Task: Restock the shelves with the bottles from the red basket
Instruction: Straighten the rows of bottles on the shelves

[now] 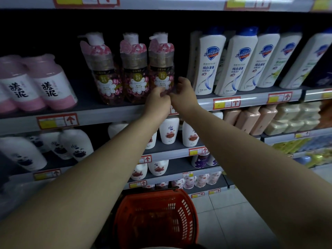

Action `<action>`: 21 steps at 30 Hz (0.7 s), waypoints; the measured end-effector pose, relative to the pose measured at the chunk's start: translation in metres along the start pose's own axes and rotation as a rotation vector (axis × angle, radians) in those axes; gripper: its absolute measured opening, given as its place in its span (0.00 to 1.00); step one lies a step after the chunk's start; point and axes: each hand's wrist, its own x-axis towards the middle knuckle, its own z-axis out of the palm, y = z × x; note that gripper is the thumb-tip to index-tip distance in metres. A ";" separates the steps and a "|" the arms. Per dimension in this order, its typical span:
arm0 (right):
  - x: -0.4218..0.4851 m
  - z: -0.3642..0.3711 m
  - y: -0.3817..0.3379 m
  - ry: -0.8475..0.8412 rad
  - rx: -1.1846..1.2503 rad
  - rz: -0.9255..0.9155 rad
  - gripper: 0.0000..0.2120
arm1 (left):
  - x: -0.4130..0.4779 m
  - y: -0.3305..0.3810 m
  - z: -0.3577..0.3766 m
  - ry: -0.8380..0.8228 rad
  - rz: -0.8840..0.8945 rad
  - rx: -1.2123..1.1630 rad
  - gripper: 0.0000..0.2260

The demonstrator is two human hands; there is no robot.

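Note:
A clear pump bottle with pink flowers and a gold label [161, 67] stands upright on the upper shelf [107, 112], rightmost of three alike. My left hand [157, 100] and my right hand [183, 92] both grip its lower part, left from the front, right from its right side. The red basket [156, 218] sits on the floor below my arms; I see no bottles inside it.
Pink and white bottles [48, 83] stand at the left of that shelf, white Safeguard bottles [210, 63] lean at the right. Lower shelves hold white floral bottles [168, 130] and peach and cream bottles [251, 119]. Pale floor tiles [233, 221] lie beside the basket.

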 end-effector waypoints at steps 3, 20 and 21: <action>0.001 -0.008 0.007 0.055 -0.035 -0.016 0.32 | -0.002 0.002 0.007 0.019 -0.002 0.004 0.19; 0.063 -0.097 0.036 0.007 0.074 0.001 0.15 | 0.040 0.050 0.113 0.003 -0.037 -0.071 0.22; 0.064 -0.100 0.037 -0.020 0.065 0.003 0.16 | 0.043 0.050 0.116 0.022 -0.045 -0.076 0.25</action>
